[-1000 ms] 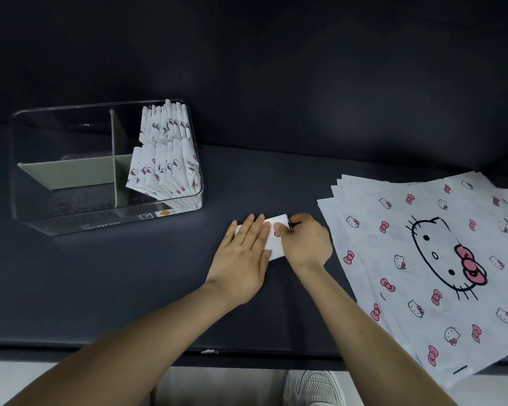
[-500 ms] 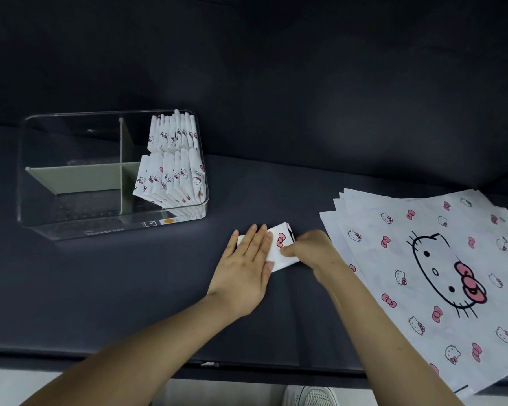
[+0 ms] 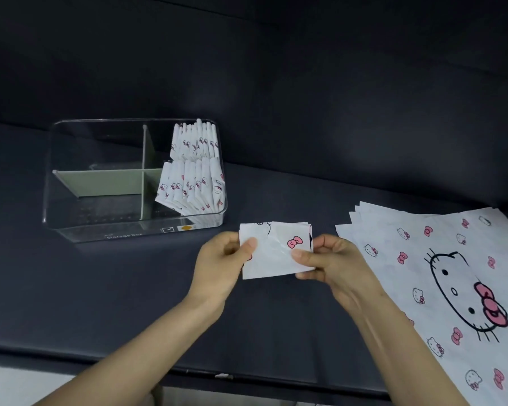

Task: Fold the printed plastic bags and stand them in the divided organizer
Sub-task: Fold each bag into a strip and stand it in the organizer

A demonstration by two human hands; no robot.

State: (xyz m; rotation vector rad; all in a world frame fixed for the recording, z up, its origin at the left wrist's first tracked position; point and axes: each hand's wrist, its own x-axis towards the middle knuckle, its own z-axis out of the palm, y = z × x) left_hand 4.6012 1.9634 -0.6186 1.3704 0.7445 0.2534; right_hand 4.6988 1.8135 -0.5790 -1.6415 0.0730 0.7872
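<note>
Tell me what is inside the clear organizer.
In the clear organizer, green dividers make four compartments. Folded bags stand in the two right ones; the left two show none. What lies beneath the bags is covered.

The left hand (image 3: 217, 265) and right hand (image 3: 332, 262) are bare, nails short and plain, on bare forearms (image 3: 393, 347).
</note>
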